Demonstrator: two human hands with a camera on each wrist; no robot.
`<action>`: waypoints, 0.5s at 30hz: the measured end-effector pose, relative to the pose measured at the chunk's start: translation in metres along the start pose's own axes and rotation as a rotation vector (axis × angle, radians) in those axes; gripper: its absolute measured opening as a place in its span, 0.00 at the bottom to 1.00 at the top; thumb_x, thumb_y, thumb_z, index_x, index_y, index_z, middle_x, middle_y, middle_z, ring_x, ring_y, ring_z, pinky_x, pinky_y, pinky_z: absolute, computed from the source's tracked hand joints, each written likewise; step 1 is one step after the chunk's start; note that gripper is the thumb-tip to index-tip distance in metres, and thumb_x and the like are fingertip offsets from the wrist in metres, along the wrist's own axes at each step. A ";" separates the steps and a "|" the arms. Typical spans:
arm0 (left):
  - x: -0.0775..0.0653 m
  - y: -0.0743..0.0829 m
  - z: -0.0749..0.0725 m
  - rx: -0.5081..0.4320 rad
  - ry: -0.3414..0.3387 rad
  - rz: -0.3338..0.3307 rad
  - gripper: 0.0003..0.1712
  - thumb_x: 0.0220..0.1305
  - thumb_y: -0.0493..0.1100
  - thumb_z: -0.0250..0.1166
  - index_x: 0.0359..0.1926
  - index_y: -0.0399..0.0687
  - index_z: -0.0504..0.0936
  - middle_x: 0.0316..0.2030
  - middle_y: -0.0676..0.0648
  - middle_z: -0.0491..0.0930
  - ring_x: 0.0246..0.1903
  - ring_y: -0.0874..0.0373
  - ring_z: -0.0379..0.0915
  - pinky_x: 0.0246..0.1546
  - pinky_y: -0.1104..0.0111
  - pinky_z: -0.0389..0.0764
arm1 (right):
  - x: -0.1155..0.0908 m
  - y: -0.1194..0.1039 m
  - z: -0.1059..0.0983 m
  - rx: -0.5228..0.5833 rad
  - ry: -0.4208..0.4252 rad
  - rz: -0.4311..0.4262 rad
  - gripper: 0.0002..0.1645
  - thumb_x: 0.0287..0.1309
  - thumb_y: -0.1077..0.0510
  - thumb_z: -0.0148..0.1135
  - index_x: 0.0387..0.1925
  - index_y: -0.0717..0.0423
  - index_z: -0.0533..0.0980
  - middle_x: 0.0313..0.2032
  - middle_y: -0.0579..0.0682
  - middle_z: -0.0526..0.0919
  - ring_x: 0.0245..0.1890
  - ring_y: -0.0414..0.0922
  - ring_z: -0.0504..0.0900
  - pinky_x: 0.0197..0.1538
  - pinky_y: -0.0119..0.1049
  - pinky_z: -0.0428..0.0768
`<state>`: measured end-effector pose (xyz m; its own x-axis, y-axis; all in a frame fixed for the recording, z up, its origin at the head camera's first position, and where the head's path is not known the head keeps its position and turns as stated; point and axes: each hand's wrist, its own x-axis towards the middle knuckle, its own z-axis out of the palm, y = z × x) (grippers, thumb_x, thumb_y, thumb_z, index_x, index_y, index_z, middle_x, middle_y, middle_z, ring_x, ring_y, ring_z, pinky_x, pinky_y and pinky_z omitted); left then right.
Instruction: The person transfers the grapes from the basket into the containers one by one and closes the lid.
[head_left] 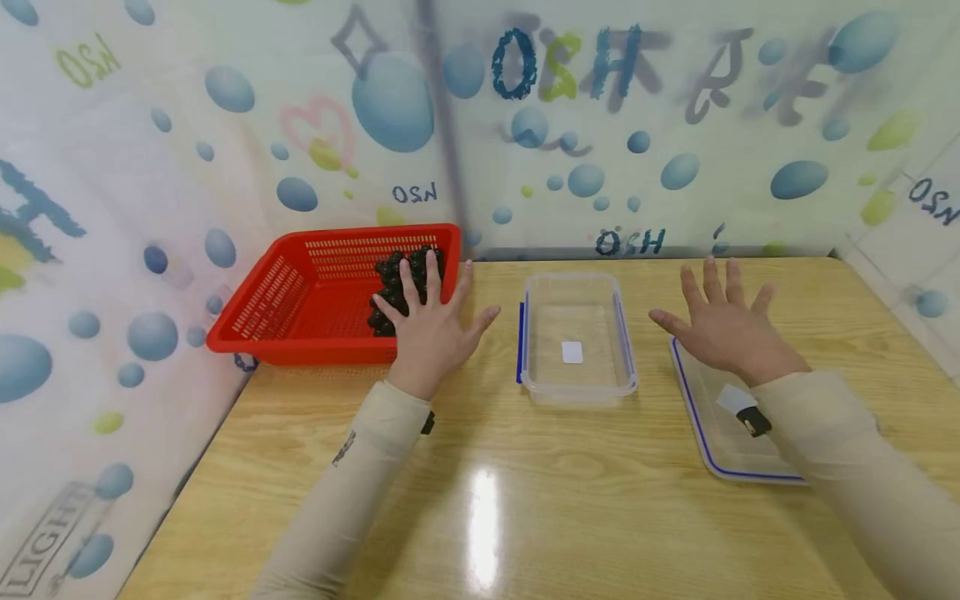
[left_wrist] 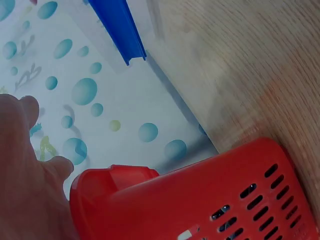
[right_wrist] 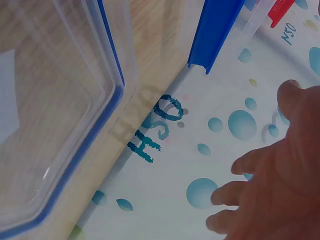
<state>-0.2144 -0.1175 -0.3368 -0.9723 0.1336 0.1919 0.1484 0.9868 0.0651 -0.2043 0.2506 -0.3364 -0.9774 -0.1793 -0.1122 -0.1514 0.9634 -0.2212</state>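
Observation:
My left hand (head_left: 430, 340) is spread flat in the air over the right end of a red plastic basket (head_left: 255, 350), fingers straight and holding nothing. Inside that basket, partly covered by the fingers, lies a pile of shiny black things (head_left: 388, 271) whose kind I cannot make out. My right hand (head_left: 729, 329), also spread with nothing in it, hovers over the far end of a clear lid (head_left: 720, 442) edged in blue. Between the hands stands a clear plastic container (head_left: 577, 325) with a white label inside its outline and a blue latch flap on its left side.
All of it stands on a wood-grain table (head_left: 405, 517). A white sheet (head_left: 495, 200) printed with blue drops and letters rises behind the table and along its left. A light reflection shows on the tabletop near the front.

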 end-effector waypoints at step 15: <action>0.002 -0.007 -0.004 0.010 0.030 0.011 0.44 0.65 0.78 0.34 0.77 0.73 0.34 0.75 0.47 0.22 0.71 0.42 0.11 0.63 0.34 0.31 | 0.004 -0.019 0.018 0.406 0.017 -0.107 0.45 0.75 0.37 0.36 0.77 0.56 0.35 0.73 0.68 0.46 0.71 0.67 0.48 0.67 0.64 0.51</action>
<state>-0.2164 -0.1247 -0.3326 -0.9647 0.1417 0.2220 0.1572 0.9861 0.0534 -0.2026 0.2278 -0.3504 -0.9622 -0.2673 -0.0525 -0.1849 0.7824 -0.5947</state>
